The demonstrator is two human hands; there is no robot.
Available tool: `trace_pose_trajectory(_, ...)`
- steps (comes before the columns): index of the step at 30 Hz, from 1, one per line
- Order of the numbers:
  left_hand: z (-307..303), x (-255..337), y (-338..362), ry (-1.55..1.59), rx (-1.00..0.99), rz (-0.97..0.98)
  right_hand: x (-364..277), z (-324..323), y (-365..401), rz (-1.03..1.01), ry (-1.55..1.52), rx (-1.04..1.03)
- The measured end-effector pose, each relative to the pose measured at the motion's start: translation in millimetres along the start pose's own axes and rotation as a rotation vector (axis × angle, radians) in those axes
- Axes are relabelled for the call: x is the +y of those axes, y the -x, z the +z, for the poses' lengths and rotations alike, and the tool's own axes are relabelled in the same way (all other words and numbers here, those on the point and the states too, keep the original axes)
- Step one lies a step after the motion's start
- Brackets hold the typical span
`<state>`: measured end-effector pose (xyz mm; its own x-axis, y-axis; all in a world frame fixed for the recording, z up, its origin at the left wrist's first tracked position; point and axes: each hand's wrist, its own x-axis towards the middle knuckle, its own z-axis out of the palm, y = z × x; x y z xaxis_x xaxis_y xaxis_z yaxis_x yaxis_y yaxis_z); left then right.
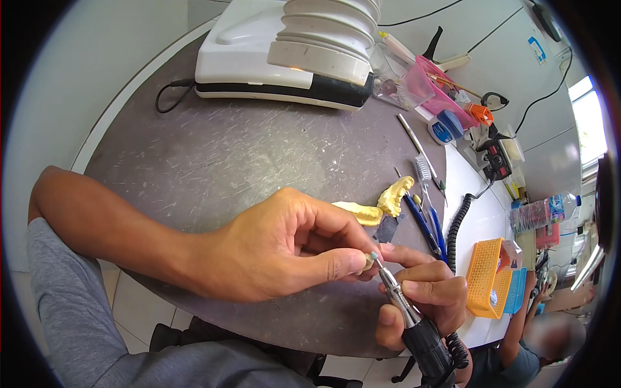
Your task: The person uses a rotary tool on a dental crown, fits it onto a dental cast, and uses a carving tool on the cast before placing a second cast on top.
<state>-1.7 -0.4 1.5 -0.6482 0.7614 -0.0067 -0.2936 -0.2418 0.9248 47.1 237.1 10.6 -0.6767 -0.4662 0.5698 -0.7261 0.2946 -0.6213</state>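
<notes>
My left hand (278, 249) pinches a small beige piece (367, 262) between thumb and fingers; its exact kind is mostly hidden by them. My right hand (433, 284) is wrapped round a dental rotary handpiece (400, 297) with a metal nose and a black body. The pale blue-green bit (374, 256) at its tip is against or very near the beige piece. Just beyond my fingers lie two yellow dental casts, one flat (359, 213) and one arch-shaped (395, 196). Blue-handled tools (424, 226) and a clear-handled brush (424, 173) are to their right.
A white machine (246, 55) with a ribbed hose (326, 39) stands at the back. A pink basket (433, 90), a blue-lidded jar (446, 127), an orange basket (485, 278) and a water bottle (543, 212) line the right. A coiled cord (458, 226) runs nearby. Another person (517, 349) sits at lower right.
</notes>
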Motion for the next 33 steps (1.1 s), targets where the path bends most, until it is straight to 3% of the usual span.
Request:
trace_pose_trajectory(17,0.0,2.0,0.1,-0.009,-0.016,0.0,-0.7,-5.6,-1.4,-0.018,-0.015,-0.032)
trace_pose_trajectory(21,-0.2,0.0,0.1,0.023,-0.023,0.006,9.5,-3.9,0.8,-0.036,-0.064,0.175)
trace_pose_trajectory(24,0.7,-0.4,1.2,0.014,-0.021,0.02,15.9,-16.8,-3.1,0.19,-0.078,0.364)
trace_pose_trajectory(27,2.0,3.4,3.3,-0.014,-0.02,0.026,20.2,-30.5,-17.2,0.464,-0.385,0.593)
trace_pose_trajectory(29,2.5,7.8,5.6,-0.041,-0.021,0.025,33.9,-51.2,-15.8,0.569,-0.586,0.626)
trace_pose_trajectory(32,1.6,8.5,6.6,-0.113,0.018,0.129,44.3,-69.7,-16.9,0.679,-0.627,0.665)
trace_pose_trajectory(33,-1.8,4.6,3.5,-0.228,0.013,0.275,47.1,-72.7,-17.9,0.75,-0.62,0.688)
